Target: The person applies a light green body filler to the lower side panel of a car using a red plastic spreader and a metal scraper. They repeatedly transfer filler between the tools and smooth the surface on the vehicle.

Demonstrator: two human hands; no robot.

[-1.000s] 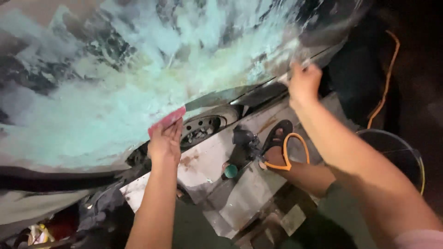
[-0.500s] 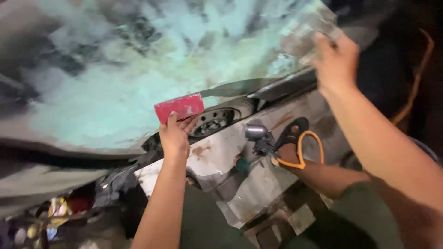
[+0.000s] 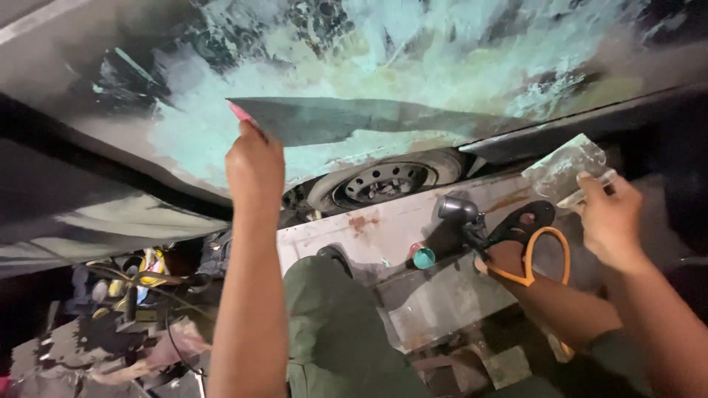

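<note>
A person's left hand (image 3: pixel 254 166) is raised with its fingers curled tight around a red spreader (image 3: pixel 241 114), whose edge juts just above the knuckles and touches a car body panel (image 3: pixel 221 51) smeared with pale green filler (image 3: pixel 413 66). Below and right of those fingers sits a spare wheel (image 3: pixel 383 183). Farther right, the right hand (image 3: pixel 612 221) pinches a flat metal scraper (image 3: pixel 564 169), the blade projecting up and left from its fingertips.

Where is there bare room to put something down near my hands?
The pale slab is bare between the teal cap and its lower edge. Crowded: lower left, among cables and clutter. The left hand holds a red spreader, the right hand a putty board.
</note>
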